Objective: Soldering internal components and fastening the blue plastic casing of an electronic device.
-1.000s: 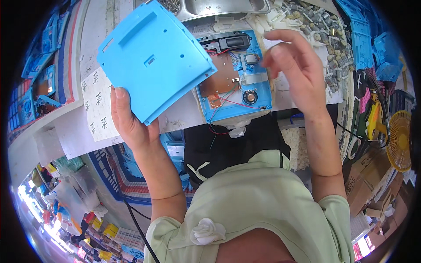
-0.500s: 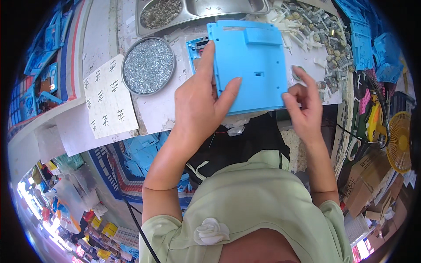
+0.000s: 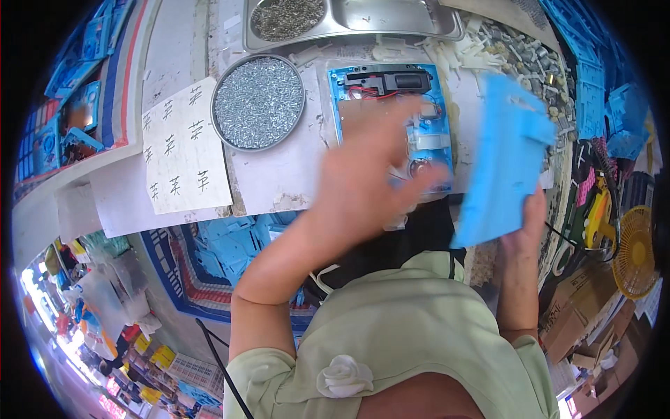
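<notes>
A flat blue plastic cover panel (image 3: 504, 164), blurred and tilted nearly on edge, is gripped at its lower right by my right hand (image 3: 532, 222); the panel hides most of that hand's fingers. On the table to its left lies a matching blue housing (image 3: 442, 110), its inside facing up. It contains a black component (image 3: 401, 82) with thin red wires and small fittings along the right side. My left hand (image 3: 364, 180), smeared by motion, hovers over the housing's lower left with thumb and fingers apart, nothing visible in them.
A round dish of small metal pins or screws (image 3: 258, 103) stands left of the housing, beside a handwritten paper sheet (image 3: 187, 150). Behind is a steel tray (image 3: 391, 21) with small metal parts. Loose white and metal pieces (image 3: 520, 52) cover the back right. A crate (image 3: 230, 244) holds blue parts below.
The cover panel has moved right and tipped up in my right hand, uncovering the housing. My left hand has let go of the panel and shifted right. The view has shifted slightly.
</notes>
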`<move>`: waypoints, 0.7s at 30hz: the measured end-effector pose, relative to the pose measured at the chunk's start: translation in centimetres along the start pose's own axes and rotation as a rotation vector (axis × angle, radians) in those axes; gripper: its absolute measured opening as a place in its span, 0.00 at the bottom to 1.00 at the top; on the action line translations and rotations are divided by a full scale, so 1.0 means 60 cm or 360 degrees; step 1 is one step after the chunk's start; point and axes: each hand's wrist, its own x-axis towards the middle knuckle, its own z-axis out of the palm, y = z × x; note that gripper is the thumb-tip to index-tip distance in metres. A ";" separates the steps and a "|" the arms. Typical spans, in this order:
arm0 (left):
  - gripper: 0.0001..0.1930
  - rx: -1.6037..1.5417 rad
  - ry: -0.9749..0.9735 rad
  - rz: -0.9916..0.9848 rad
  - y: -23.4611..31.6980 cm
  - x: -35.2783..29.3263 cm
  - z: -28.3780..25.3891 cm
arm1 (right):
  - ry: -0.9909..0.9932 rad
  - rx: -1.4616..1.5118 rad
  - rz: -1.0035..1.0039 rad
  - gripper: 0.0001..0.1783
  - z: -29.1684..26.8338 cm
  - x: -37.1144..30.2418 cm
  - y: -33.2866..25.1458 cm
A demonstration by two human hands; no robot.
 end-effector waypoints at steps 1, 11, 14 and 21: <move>0.28 0.0153 0.0226 0.0033 -0.030 0.017 -0.006 | 0.0024 0.0051 -0.0026 0.35 -0.012 -0.004 -0.009; 0.07 0.0539 0.0214 0.0160 -0.083 0.049 -0.014 | 0.0145 0.0066 -0.0098 0.35 -0.022 0.010 -0.017; 0.09 0.0510 0.0404 0.0209 -0.063 0.053 -0.001 | 0.0160 0.0034 -0.0126 0.35 -0.015 0.013 -0.018; 0.21 0.0744 0.0198 0.0683 -0.077 0.067 -0.027 | 0.0084 0.0231 -0.0119 0.33 0.002 0.025 -0.018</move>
